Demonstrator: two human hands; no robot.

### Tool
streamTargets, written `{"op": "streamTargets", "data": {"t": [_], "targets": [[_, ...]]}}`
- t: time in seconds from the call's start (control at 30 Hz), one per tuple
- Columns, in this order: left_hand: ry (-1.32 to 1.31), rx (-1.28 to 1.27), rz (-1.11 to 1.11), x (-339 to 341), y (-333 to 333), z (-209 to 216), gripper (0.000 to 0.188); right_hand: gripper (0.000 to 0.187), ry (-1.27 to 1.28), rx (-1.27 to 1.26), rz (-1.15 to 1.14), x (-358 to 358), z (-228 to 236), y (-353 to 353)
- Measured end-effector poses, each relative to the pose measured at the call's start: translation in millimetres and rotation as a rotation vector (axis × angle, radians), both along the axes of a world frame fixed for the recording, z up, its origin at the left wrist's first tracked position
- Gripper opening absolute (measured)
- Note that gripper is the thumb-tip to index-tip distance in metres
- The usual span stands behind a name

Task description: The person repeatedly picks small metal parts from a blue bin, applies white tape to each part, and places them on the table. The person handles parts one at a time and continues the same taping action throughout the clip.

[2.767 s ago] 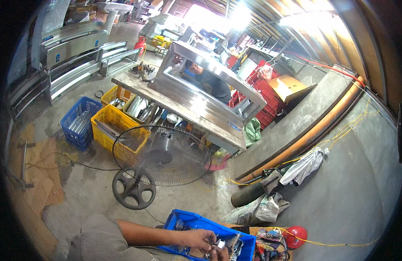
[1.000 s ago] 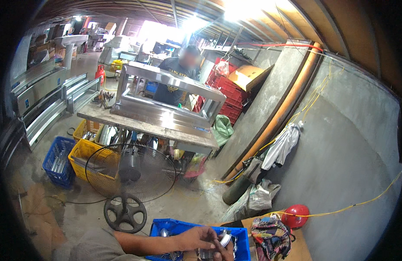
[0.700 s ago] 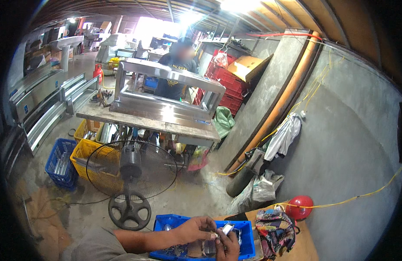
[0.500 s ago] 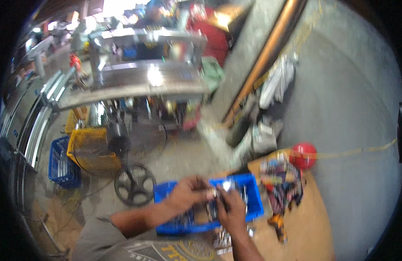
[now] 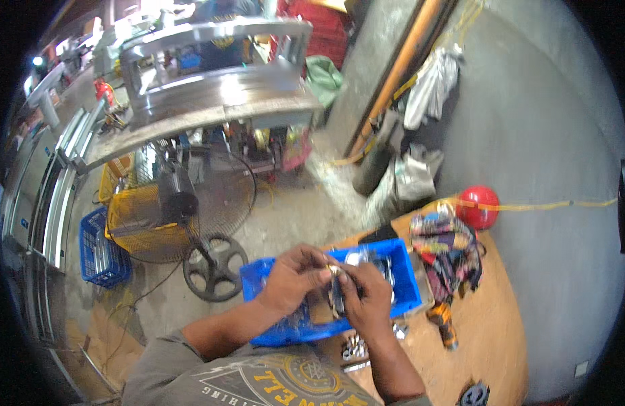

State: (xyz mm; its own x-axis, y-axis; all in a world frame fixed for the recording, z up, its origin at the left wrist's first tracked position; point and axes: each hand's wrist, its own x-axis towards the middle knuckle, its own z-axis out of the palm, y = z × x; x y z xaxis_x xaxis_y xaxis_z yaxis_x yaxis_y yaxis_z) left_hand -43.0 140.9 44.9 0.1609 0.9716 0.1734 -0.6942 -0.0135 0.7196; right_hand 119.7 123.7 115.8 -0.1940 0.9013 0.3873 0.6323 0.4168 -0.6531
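Both of my hands meet over a blue plastic bin [image 5: 411,277] with metal pieces inside it. A small shiny metal fitting [image 5: 335,271] is pinched between my left hand [image 5: 295,276] and my right hand [image 5: 368,292]. Its exact kind is too small to make out. The fingertips of each hand are closed on it from either side. Below the fitting, more shiny metal pieces [image 5: 337,301] show in the bin, partly hidden by my hands. Several loose metal parts [image 5: 355,346] lie on the wooden board [image 5: 481,338] beside the bin's near edge.
An orange drill [image 5: 444,326], a patterned cloth [image 5: 451,250] and a red round object [image 5: 479,207] are to the right, by the grey wall. A black-based pedestal fan [image 5: 215,268] stands ahead left, near yellow and blue crates [image 5: 99,254]. A metal-framed workbench [image 5: 211,125] is beyond.
The view has shifted, so the floor things and bench sit higher and the drill shows more fully. Both hands stay together over the bin, still holding the small metal fitting.
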Motion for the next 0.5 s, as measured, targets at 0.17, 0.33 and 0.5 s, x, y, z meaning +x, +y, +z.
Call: {"op": "streamTargets", "data": {"t": [0.17, 0.33, 0.5], "targets": [[0.120, 0.009, 0.065, 6, 12, 0, 0.014, 0.019, 0.052, -0.026, -0.070, -5, -12, 7], [0.071, 0.068, 0.128, 18, 24, -11, 0.012, 0.022, 0.057, 0.034, -0.061, -3, -44, 16], [0.261, 0.078, 0.139, 25, 28, -19, 0.021, 0.028, 0.015, -0.068, -0.047, 19, -96, 34]]}}
